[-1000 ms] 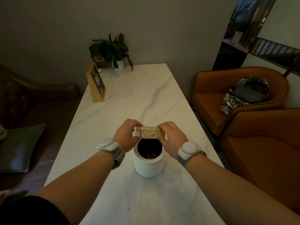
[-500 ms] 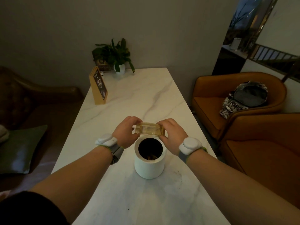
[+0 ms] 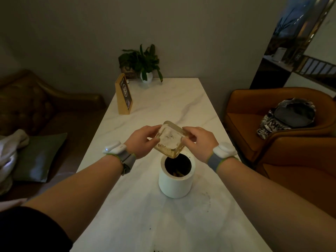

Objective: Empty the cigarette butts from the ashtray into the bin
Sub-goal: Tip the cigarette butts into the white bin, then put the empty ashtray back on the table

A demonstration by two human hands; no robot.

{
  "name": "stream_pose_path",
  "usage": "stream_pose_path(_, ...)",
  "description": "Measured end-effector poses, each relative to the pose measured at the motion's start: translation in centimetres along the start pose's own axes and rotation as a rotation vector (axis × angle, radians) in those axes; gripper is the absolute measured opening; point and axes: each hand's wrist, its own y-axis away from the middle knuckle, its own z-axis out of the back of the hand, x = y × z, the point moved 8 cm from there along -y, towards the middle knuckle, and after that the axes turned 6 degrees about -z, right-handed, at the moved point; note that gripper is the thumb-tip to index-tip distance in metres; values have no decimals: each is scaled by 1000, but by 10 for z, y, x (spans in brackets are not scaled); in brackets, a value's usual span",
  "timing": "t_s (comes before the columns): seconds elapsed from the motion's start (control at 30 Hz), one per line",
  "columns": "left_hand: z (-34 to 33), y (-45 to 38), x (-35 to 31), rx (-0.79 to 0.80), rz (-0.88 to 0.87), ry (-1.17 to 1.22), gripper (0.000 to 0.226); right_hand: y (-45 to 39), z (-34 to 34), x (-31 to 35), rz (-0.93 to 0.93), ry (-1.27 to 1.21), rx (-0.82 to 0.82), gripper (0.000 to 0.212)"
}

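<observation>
A square, yellowish glass ashtray is held in the air by both hands, tilted so its hollow faces me, with its lower edge just above the bin's far rim. My left hand grips its left side and my right hand grips its right side. The hollow shows grey ash smears and no butts that I can make out. The bin is a small white cylinder standing on the marble table, and a few brownish butts lie in its dark opening.
A wooden table sign and a potted plant stand at the table's far end. Dark ash specks dot the marble near me. Orange armchairs with a bag are at the right, a brown sofa with a cushion at the left.
The ashtray has been tipped back from mouth-down over the bin, so its hollow now faces me. Both hands rose slightly with it.
</observation>
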Motion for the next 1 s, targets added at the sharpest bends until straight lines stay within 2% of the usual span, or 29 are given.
stream_pose_path(0.2,18,28,8,54,89,157,33,-5,-17,7,-96,-183,40,33)
stream_pose_path(0.3,23,46,23,68,189,200,28,-4,-32,13,-108,-219,89,27)
stream_pose_path(0.5,27,81,57,48,318,243,22,3,-77,26,-150,-238,149,26)
stream_pose_path(0.83,13,142,112,51,504,252,24,9,-153,42,-163,-205,310,37)
stream_pose_path(1.0,4,170,135,5,594,286,23,15,-191,42,-178,-200,386,27)
